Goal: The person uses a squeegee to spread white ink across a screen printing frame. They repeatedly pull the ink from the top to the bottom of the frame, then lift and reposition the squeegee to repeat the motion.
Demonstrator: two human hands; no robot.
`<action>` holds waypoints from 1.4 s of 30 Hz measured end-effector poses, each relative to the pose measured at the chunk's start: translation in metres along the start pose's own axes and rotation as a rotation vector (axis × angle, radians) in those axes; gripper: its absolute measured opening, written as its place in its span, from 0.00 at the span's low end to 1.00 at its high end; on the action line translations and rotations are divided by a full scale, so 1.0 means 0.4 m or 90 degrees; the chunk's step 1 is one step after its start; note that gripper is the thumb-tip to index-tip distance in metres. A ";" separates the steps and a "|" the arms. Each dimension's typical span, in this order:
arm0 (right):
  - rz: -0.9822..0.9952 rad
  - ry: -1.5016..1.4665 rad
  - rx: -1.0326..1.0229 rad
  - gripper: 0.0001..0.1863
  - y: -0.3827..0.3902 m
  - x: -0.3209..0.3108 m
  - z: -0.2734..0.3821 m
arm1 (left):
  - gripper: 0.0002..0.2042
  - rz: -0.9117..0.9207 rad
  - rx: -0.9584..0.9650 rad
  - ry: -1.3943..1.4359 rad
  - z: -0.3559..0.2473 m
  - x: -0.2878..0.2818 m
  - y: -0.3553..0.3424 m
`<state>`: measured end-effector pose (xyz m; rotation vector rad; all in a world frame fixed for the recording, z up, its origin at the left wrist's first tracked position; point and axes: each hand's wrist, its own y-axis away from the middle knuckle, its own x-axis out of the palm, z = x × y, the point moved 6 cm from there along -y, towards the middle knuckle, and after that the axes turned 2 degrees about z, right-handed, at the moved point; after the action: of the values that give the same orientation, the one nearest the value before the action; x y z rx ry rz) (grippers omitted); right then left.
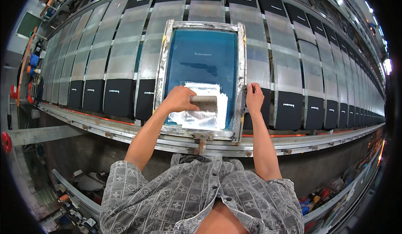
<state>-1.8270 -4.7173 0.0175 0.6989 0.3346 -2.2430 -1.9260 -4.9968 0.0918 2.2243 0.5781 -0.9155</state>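
Observation:
In front of me lies a screen printing frame (242,54) with worn metal edges and blue mesh (201,46). White ink (223,108) is smeared over the lower part of the mesh. My left hand (181,99) is closed around the left end of a squeegee (206,104) with a greyish handle, which rests in the ink. At the frame's right side, my right hand (254,97) has its fingers curled together beside a dark bracket (244,99). Whatever those fingers hold, if anything, is hidden.
A long row of pallets carries black fabric pieces (288,108) with small white prints, on both sides of the frame. A metal rail (293,147) runs along the near edge. Shelves with assorted items (316,200) stand low at the right; more clutter lies at lower left.

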 end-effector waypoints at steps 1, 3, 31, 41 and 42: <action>0.019 0.026 0.024 0.14 0.001 0.005 -0.002 | 0.18 -0.044 0.014 -0.007 0.004 -0.003 0.002; 0.057 0.077 0.071 0.15 0.002 0.004 0.003 | 0.15 -0.133 0.042 -0.024 0.016 -0.005 -0.002; 0.587 0.334 -0.256 0.11 -0.004 0.274 0.337 | 0.11 -0.170 0.081 -0.158 0.049 -0.057 -0.146; 0.543 0.339 -0.444 0.12 0.207 0.191 0.288 | 0.11 -0.161 0.124 -0.150 -0.007 0.072 0.039; 0.508 0.299 -0.453 0.11 0.164 0.197 0.314 | 0.11 -0.185 0.136 -0.150 0.004 0.041 0.002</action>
<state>-1.8719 -4.8628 0.0733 0.7683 0.8527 -1.0786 -1.9155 -4.9962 0.0793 2.2075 0.7328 -1.4265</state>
